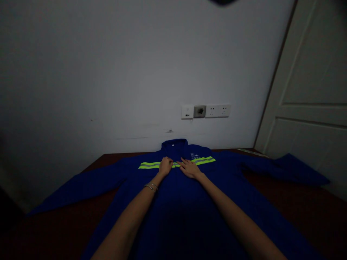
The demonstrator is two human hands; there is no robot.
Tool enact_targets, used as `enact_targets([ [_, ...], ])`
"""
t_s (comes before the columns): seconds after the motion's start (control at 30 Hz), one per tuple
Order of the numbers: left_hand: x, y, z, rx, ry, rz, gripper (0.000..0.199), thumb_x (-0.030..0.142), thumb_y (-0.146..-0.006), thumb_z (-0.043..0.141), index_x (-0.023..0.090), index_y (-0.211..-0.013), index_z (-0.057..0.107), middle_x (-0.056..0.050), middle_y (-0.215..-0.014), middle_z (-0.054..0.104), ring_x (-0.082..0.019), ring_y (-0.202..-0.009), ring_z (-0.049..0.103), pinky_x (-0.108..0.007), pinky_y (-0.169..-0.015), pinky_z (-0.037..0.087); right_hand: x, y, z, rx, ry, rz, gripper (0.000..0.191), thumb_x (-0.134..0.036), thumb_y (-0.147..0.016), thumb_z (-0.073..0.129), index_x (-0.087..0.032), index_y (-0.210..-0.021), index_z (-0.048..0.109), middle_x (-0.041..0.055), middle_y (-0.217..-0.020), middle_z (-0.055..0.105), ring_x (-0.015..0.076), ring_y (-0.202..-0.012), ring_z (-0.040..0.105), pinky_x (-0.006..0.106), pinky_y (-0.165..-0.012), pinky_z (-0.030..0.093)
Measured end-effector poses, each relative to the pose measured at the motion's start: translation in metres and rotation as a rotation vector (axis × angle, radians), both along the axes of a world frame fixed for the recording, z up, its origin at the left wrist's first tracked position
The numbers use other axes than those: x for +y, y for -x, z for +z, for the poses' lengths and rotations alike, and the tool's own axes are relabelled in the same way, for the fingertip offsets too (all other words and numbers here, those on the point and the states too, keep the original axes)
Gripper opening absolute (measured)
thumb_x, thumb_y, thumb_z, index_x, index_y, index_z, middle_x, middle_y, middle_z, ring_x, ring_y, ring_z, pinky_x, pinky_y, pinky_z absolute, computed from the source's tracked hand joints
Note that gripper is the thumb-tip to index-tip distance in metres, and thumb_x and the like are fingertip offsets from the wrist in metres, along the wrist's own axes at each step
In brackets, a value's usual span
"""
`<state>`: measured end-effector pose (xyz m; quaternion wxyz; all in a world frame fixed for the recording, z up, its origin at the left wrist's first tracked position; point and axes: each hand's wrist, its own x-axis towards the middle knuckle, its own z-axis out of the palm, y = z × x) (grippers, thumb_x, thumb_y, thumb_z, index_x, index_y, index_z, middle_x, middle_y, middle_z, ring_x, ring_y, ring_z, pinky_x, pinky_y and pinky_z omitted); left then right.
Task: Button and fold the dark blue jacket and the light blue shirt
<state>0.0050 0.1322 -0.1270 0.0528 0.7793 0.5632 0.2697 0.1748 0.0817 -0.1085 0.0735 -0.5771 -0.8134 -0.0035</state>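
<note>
A blue work jacket (173, 202) lies front up and spread out, its collar toward the wall and both sleeves stretched sideways. Across its chest runs a yellow-green reflective stripe (206, 160), with white printing just above it on the right. My left hand (165, 166), a bracelet on its wrist, is closed at the front opening by the stripe, fingertips pinched on the jacket's edge. Beside it my right hand (189, 168) rests flat on the chest, fingers stretched out toward the opening. The lower front of the jacket is in deep shadow.
The jacket covers much of a dark red table (292, 202) set against a white wall (108, 79). Several wall sockets (217, 111) sit above the collar. A panelled door (311, 90) stands at the right, near the right sleeve's end.
</note>
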Motion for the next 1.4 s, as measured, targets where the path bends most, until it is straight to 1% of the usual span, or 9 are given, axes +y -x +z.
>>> enact_targets([
  [0.1, 0.006, 0.001, 0.0, -0.138, -0.019, 0.001, 0.025, 0.026, -0.081, 0.052, 0.016, -0.098, 0.067, -0.008, -0.099, 0.065, -0.017, -0.093, 0.056, -0.024, -0.084, 0.038, 0.0, 0.0, 0.0, 0.0, 0.005, -0.002, 0.05, -0.045, -0.088, 0.021, -0.032, -0.136, 0.031, 0.0026, -0.145, 0.023, 0.0252, -0.128, 0.027, 0.042, -0.099, 0.022],
  [0.2, 0.012, 0.002, 0.003, -0.278, 0.074, 0.14, 0.024, 0.03, -0.081, 0.052, 0.015, -0.091, 0.069, -0.008, -0.091, 0.068, -0.016, -0.085, 0.06, -0.022, -0.075, 0.04, 0.0, -0.001, -0.001, 0.007, 0.005, 0.007, 0.051, -0.045, -0.089, 0.02, -0.032, -0.136, 0.03, 0.0028, -0.146, 0.022, 0.0245, -0.129, 0.026, 0.041, -0.099, 0.021],
  [0.3, 0.016, 0.002, 0.005, -0.306, 0.124, 0.257, 0.028, 0.036, -0.08, 0.054, 0.013, -0.083, 0.07, -0.01, -0.084, 0.069, -0.018, -0.079, 0.062, -0.023, -0.068, 0.041, -0.001, -0.002, -0.001, 0.011, -0.006, 0.008, 0.051, -0.046, -0.089, 0.019, -0.032, -0.136, 0.03, 0.0032, -0.146, 0.022, 0.0246, -0.128, 0.026, 0.041, -0.099, 0.022],
  [0.4, 0.017, 0.0, 0.005, -0.276, 0.162, 0.272, 0.031, 0.041, -0.076, 0.056, 0.015, -0.08, 0.071, -0.01, -0.083, 0.07, -0.018, -0.078, 0.063, -0.022, -0.065, 0.04, -0.002, -0.001, -0.001, 0.016, -0.019, 0.006, 0.051, -0.046, -0.089, 0.019, -0.031, -0.136, 0.031, 0.0037, -0.145, 0.023, 0.0247, -0.128, 0.027, 0.041, -0.099, 0.022],
  [0.6, 0.018, -0.003, 0.005, -0.27, 0.238, 0.298, 0.023, 0.036, -0.073, 0.06, 0.019, -0.083, 0.071, -0.007, -0.089, 0.07, -0.017, -0.082, 0.063, -0.021, -0.064, 0.04, -0.004, 0.0, 0.001, 0.019, 0.006, -0.006, 0.05, -0.046, -0.089, 0.02, -0.031, -0.136, 0.031, 0.0027, -0.146, 0.022, 0.0232, -0.129, 0.025, 0.041, -0.099, 0.022],
  [0.83, 0.023, -0.002, 0.002, -0.253, 0.251, 0.279, 0.031, 0.045, -0.071, 0.059, 0.018, -0.081, 0.071, -0.007, -0.084, 0.07, -0.018, -0.078, 0.063, -0.022, -0.063, 0.04, -0.004, 0.0, 0.001, 0.02, -0.001, 0.006, 0.051, -0.047, -0.089, 0.02, -0.031, -0.136, 0.031, 0.0039, -0.145, 0.023, 0.025, -0.128, 0.027, 0.042, -0.099, 0.023],
  [1.0, 0.026, -0.001, -0.002, -0.27, 0.251, 0.224, 0.026, 0.04, -0.07, 0.06, 0.017, -0.078, 0.071, -0.005, -0.079, 0.069, -0.016, -0.075, 0.062, -0.021, -0.063, 0.04, -0.003, 0.0, 0.0, 0.028, 0.005, -0.003, 0.05, -0.047, -0.089, 0.021, -0.031, -0.136, 0.031, 0.004, -0.145, 0.023, 0.0245, -0.129, 0.026, 0.042, -0.099, 0.022],
  [1.2, 0.022, 0.0, -0.003, -0.283, 0.205, 0.258, 0.021, 0.028, -0.073, 0.055, 0.015, -0.082, 0.068, -0.006, -0.083, 0.069, -0.015, -0.078, 0.061, -0.02, -0.065, 0.04, -0.002, 0.0, 0.0, 0.036, 0.001, 0.006, 0.051, -0.046, -0.089, 0.021, -0.031, -0.137, 0.029, 0.004, -0.145, 0.023, 0.0243, -0.129, 0.027, 0.041, -0.098, 0.023],
  [1.4, 0.018, -0.001, -0.001, -0.253, 0.158, 0.273, 0.018, 0.025, -0.072, 0.055, 0.015, -0.079, 0.067, -0.007, -0.085, 0.068, -0.016, -0.081, 0.061, -0.021, -0.07, 0.041, -0.003, 0.001, 0.001, 0.033, 0.001, 0.0, 0.051, -0.045, -0.089, 0.022, -0.031, -0.137, 0.027, 0.0042, -0.145, 0.022, 0.0241, -0.129, 0.026, 0.041, -0.099, 0.023],
])
